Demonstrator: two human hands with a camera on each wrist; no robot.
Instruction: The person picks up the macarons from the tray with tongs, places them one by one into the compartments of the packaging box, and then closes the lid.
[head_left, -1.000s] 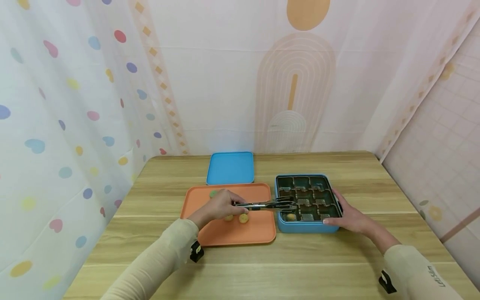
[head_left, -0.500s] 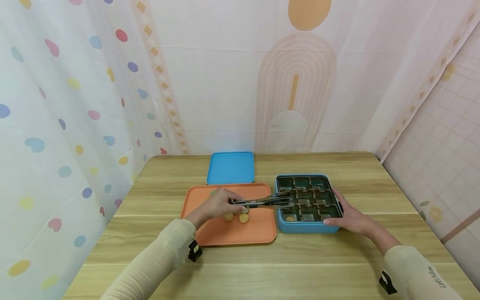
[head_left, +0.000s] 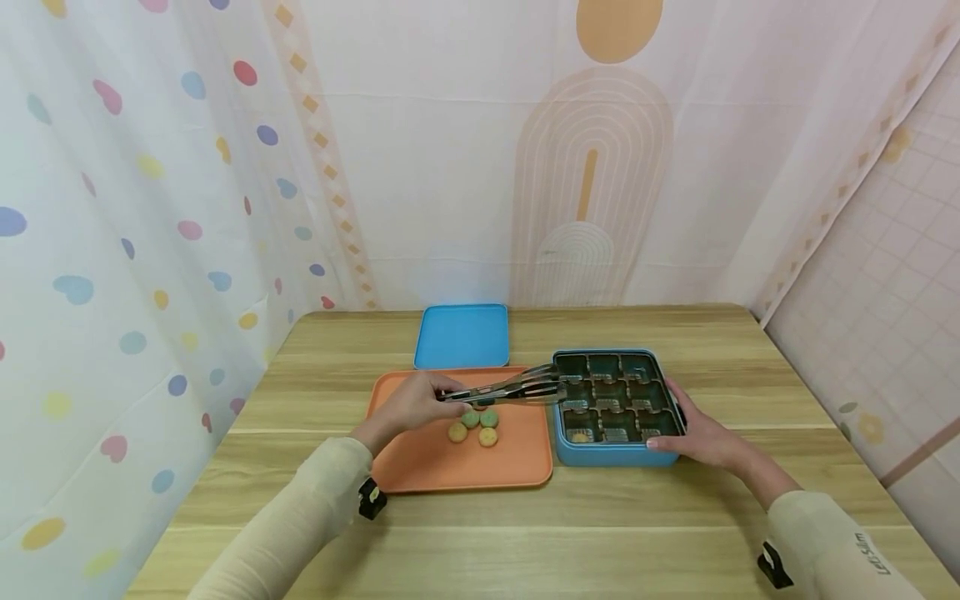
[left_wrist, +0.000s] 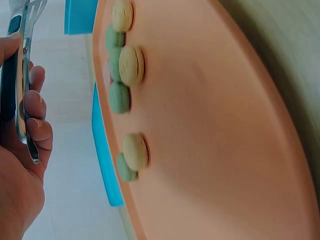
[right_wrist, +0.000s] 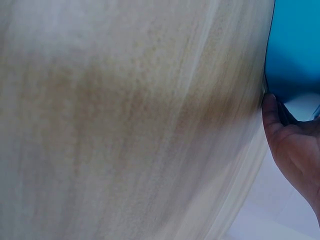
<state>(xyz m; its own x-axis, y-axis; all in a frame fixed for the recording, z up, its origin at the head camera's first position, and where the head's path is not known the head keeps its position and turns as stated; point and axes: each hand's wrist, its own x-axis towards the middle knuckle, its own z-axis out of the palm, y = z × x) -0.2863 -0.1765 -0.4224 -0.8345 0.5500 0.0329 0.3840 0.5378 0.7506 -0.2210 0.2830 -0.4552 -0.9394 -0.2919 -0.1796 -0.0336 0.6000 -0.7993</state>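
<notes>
My left hand (head_left: 412, 408) grips a pair of food tongs (head_left: 510, 389) above the orange tray (head_left: 465, 475). Their slotted ends are apart, with nothing seen between them, and overlap the left edge of the blue box (head_left: 615, 455). Yellow macarons (head_left: 488, 437) and green macarons (head_left: 489, 417) lie on the tray; the left wrist view shows several, including a yellow macaron (left_wrist: 131, 66) leaning on green ones. Inside the box is a dark insert with several compartments. A yellow macaron (head_left: 580, 437) sits in its front left compartment. My right hand (head_left: 701, 429) holds the box's right side, thumb at the front corner.
Behind the tray lies a flat blue lid (head_left: 462, 336). Everything rests on a wooden table (head_left: 525, 542), with a patterned curtain (head_left: 442, 183) hanging along its back and sides.
My left hand has drawn leftward, taking the tong ends from over the box's compartments to its left edge. Green macarons show beneath the tongs now. My right hand stays put on the box.
</notes>
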